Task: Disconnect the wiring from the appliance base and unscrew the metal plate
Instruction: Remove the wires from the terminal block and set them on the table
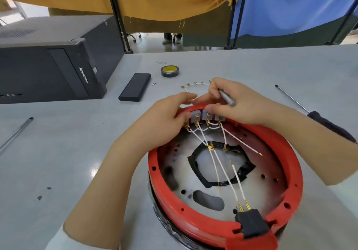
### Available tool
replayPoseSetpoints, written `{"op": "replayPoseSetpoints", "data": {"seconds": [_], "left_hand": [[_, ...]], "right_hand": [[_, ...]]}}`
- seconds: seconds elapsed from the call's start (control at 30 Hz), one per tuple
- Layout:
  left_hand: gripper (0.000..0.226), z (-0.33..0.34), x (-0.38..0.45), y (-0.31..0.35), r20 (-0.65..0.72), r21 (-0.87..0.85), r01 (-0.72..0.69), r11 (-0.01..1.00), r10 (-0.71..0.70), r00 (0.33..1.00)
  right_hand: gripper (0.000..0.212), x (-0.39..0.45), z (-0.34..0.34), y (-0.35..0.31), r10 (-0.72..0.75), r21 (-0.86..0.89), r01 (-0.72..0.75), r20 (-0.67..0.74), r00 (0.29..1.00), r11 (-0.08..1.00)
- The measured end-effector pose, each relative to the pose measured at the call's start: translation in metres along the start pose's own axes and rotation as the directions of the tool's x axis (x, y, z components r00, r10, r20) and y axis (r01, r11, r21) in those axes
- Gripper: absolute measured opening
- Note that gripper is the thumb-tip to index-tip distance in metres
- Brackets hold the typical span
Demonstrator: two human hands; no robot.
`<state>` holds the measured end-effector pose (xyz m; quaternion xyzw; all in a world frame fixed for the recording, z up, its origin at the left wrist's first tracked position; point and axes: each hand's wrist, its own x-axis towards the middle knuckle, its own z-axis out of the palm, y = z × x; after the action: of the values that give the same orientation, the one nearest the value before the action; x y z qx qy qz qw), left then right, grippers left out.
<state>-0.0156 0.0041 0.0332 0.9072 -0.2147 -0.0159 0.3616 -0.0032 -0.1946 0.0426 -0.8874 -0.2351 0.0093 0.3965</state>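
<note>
A person's two bare hands worked at the far rim of a round red plastic appliance base (pixel 225 174), which lay open side up on a pale grey table (pixel 58 152), right of centre and near the viewer. Inside the base sat a circular silver metal plate (pixel 271 172) with small holes and a black-edged opening at its middle. White insulated wires (pixel 222 168) with brass terminals ran from a row of grey switch blocks (pixel 207 116) at the far rim across the plate to a black plug socket (pixel 251 224) at the near rim.

The left hand (pixel 164 121) was curled over the far-left part of the rim, its thumb touching the leftmost grey block and its fingers wrapped behind the red edge. The right hand (pixel 232 102) held a slim grey metal tool (pixel 226 98) between thumb and fingers, the fingertips pressing down at the blocks.

A loose strand of white wire with brass clips (pixel 191 86) lay on the table just beyond the hands. Farther off stood a roll of black tape with a yellow core (pixel 170 71), a flat black rectangular box (pixel 135 89) and, at far left, a black computer tower on its side (pixel 50 59). A long screwdriver with a dark handle (pixel 317 118) lay at right, and a grey pen (pixel 17 133) at left.
</note>
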Motion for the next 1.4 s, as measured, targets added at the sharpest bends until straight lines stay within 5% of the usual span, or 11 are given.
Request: {"op": "replayPoseSetpoints", "data": {"seconds": [0.1, 0.27, 0.37, 0.53, 0.73, 1.17, 1.4], "left_hand": [[0.045, -0.001, 0.001, -0.003, -0.006, -0.017, 0.019, 1.000, -0.020, 1.000], [0.040, -0.005, 0.002, -0.006, -0.022, 0.090, 0.059, 0.994, -0.057, 0.998], [0.041, -0.002, 0.006, 0.001, -0.010, 0.189, 0.064, 0.980, -0.063, 0.998], [0.043, 0.014, 0.021, 0.007, 0.021, 0.348, -0.073, 0.935, 0.070, 0.997], [0.041, 0.015, 0.021, -0.001, 0.001, 0.299, -0.082, 0.951, 0.086, 0.996], [0.039, 0.015, 0.023, -0.003, -0.019, 0.313, -0.100, 0.945, 0.111, 0.994], [0.039, 0.015, 0.023, -0.003, -0.007, 0.298, -0.092, 0.950, 0.098, 0.995]], "right_hand": [[0.030, 0.006, 0.003, -0.007, -0.031, 0.189, 0.057, -0.135, 0.990, 0.980], [0.063, -0.003, -0.008, -0.010, 0.094, 0.412, 0.011, -0.233, 0.968, 0.911], [0.066, -0.010, -0.004, -0.001, 0.100, 0.347, -0.001, -0.267, 0.958, 0.938], [0.039, -0.016, 0.001, 0.005, 0.120, 0.312, 0.005, -0.380, 0.917, 0.950], [0.045, -0.018, 0.002, 0.010, 0.095, 0.179, 0.006, -0.551, 0.829, 0.984], [0.033, -0.019, 0.005, 0.010, 0.000, -0.099, -0.065, -0.549, 0.836, 0.993], [0.036, -0.019, 0.005, 0.008, -0.011, -0.087, -0.046, -0.560, 0.828, 0.995]]}}
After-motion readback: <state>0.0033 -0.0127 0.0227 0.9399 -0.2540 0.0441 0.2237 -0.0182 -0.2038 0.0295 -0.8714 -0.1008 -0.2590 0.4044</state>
